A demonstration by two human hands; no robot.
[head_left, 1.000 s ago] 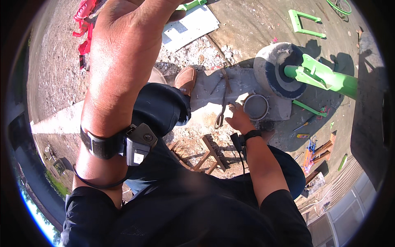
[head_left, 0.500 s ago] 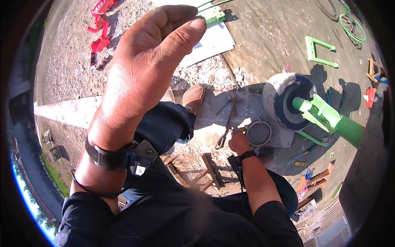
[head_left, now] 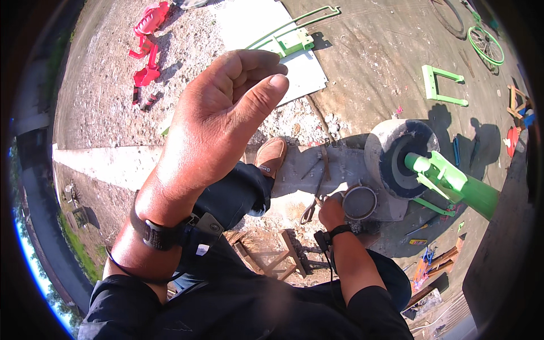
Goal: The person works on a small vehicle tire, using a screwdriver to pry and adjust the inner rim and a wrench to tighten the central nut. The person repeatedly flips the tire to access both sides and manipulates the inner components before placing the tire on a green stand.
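Note:
My left hand [head_left: 226,113] is raised in front of me, its fingers loosely curled and the thumb apart from them. Nothing shows in its palm. Lower down, my right hand [head_left: 331,213] is closed beside a round grey container [head_left: 360,203] with a pale rim. A short light-coloured stub pokes out at its fingers; what it grips is hidden. Just left of that hand lies a dark, thin looped tool [head_left: 309,212]. Beyond the container stands a round, dark-faced wheel or drum [head_left: 399,158], and a bright green tube with a bracket [head_left: 447,178] reaches it from the right.
A white sheet [head_left: 249,22] carries a green metal part [head_left: 294,42]. Red plastic pieces [head_left: 148,54] lie on gravel at the far left. To the right are a green U-shaped frame [head_left: 433,85] and a green wheel [head_left: 486,45]. A wooden frame [head_left: 283,255] stands near my legs.
The view has tilted, so most things appear lower in it. My left hand appears lower and slightly to the right, uncovering more of the white sheet. My right hand stays beside the container.

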